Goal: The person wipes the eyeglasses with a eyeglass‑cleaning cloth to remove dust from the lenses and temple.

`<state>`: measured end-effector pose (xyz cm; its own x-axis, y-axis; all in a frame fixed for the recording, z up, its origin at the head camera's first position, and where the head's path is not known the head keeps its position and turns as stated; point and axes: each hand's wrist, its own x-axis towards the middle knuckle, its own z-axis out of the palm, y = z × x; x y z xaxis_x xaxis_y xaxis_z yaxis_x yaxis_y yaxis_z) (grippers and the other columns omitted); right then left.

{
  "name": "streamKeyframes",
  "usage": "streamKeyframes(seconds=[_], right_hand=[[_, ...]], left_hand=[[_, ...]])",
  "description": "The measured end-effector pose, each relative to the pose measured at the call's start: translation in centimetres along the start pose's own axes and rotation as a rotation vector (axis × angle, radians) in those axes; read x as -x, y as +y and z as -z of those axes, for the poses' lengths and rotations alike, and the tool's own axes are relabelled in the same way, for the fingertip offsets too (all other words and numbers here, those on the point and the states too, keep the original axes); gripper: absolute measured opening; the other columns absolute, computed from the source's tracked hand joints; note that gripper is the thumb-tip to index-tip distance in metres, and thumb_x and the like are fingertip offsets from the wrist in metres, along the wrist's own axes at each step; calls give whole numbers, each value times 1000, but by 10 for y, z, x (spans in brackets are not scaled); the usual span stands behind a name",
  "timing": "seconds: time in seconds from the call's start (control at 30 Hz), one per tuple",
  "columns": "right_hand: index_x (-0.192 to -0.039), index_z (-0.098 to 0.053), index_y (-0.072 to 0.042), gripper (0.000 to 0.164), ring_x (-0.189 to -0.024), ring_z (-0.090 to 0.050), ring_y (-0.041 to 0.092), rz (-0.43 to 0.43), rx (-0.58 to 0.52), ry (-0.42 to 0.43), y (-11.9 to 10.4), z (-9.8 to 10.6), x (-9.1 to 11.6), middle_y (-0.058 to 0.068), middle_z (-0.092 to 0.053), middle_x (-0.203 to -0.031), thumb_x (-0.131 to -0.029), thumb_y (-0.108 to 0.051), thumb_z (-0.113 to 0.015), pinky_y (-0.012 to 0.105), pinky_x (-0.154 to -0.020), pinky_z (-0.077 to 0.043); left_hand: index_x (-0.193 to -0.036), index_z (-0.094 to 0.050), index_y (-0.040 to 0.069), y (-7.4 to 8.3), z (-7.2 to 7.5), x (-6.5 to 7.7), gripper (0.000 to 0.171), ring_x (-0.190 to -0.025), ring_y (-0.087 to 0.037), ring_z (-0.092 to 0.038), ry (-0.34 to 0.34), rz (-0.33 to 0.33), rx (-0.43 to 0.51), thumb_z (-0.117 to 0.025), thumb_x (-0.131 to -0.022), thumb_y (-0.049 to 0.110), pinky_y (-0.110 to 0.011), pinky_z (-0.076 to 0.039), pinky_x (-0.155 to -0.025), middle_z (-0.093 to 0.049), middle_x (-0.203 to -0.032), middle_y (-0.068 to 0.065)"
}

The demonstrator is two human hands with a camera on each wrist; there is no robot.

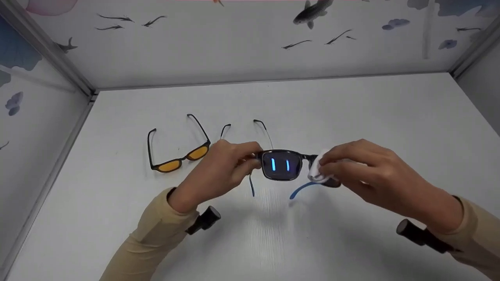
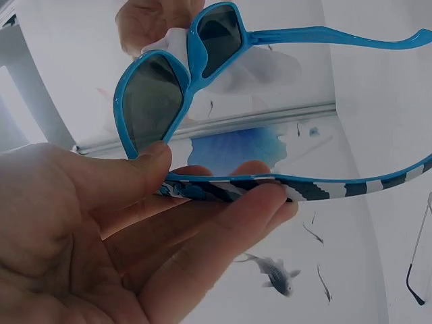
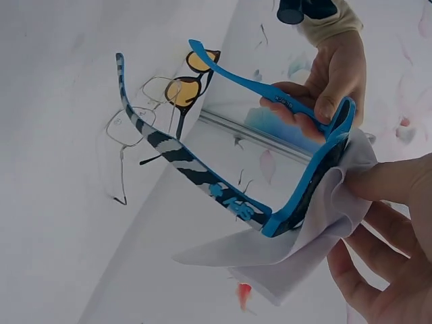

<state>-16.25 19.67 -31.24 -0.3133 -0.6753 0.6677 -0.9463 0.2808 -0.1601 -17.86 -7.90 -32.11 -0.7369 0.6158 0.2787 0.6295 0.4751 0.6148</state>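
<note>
A pair of dark-lensed sunglasses (image 1: 282, 171) hangs above the white table, black in front and blue inside. My left hand (image 1: 218, 169) pinches the frame at one end; the left wrist view shows its thumb and fingers around the hinge and the striped temple (image 2: 250, 188). In my right hand (image 1: 369, 168) a white cloth (image 1: 318, 171) is pinched over the far lens. The right wrist view shows the cloth (image 3: 344, 202) folded against the front of the frame, its loose end hanging down. Most of that lens is hidden in the head view.
Glasses with orange lenses (image 1: 170, 166) lie on the table (image 1: 117, 234) to the left, temples spread. Thin wire-framed glasses (image 3: 123, 135) lie beside them, partly hidden behind my left hand in the head view. Printed panels (image 1: 234, 47) wall the table at the back and sides.
</note>
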Motion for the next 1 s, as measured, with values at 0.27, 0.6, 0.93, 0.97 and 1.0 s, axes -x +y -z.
streamKeyframes(seconds=[0.27,0.6,0.93,0.97,1.0], right_hand=[[-87,-66,-2,20,-77,-58,22,21,-13,52,2,-6,2,10,-61,-89,-91,-14,-51,25,-69,-46],[-98,-64,-5,41,-91,-57,14,-165,-75,-94,22,-9,15,5,-59,-102,-64,16,-70,17,-73,-47],[-98,-64,-2,17,-88,-59,16,-102,-61,-12,22,-18,13,9,-59,-99,-82,-2,-59,19,-72,-48],[-99,-64,-2,17,-89,-58,16,-108,-59,-14,23,-19,11,8,-59,-100,-82,-1,-59,20,-72,-48],[-100,-64,-3,20,-90,-58,15,-124,-62,-19,24,-19,11,8,-59,-100,-81,1,-61,20,-71,-48]], left_hand=[[-88,-61,5,-5,-5,-1,6,-51,-3,-48,19,62,58,-56,-86,3,-20,-41,-45,-65,-74,0],[-84,-58,6,-4,-4,0,7,-56,-1,-56,64,29,156,-54,-87,2,-19,-47,-50,-63,-70,0],[-87,-58,3,-5,-10,-2,7,-60,0,-58,68,19,172,-51,-88,2,-17,-49,-56,-64,-73,-2],[-88,-58,3,-5,-11,-2,6,-60,1,-57,67,13,169,-52,-88,3,-17,-48,-57,-64,-74,-2],[-88,-58,3,-5,-12,-2,6,-60,2,-57,70,8,166,-52,-89,3,-17,-48,-57,-64,-74,-2]])
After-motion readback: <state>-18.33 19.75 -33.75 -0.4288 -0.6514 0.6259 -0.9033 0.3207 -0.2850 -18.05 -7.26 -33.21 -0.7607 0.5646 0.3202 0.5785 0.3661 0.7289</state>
